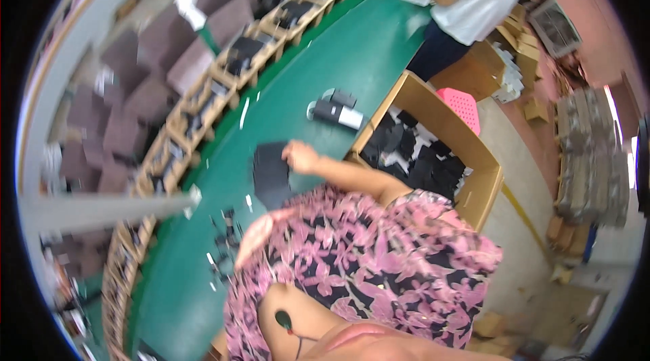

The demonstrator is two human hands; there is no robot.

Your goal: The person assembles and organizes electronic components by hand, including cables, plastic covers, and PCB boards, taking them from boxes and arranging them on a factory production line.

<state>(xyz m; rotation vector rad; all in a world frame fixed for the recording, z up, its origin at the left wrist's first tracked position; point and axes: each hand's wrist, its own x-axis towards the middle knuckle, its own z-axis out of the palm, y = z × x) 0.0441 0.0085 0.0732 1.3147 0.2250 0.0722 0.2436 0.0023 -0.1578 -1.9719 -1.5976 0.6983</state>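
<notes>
1 hand (301, 156), side unclear, lies curled on a black sheet (271, 175), seemingly steadying it against the green table (352, 56); grip cannot be told.

right hand (300, 156) outstretched — fingers curled, left unseen

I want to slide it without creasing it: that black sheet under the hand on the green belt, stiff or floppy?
The black sheet lies flat with straight edges, so it is probably thin, fairly stiff card. It looks light for its size. On the smooth green belt it would likely slide easily under the right hand.
</notes>
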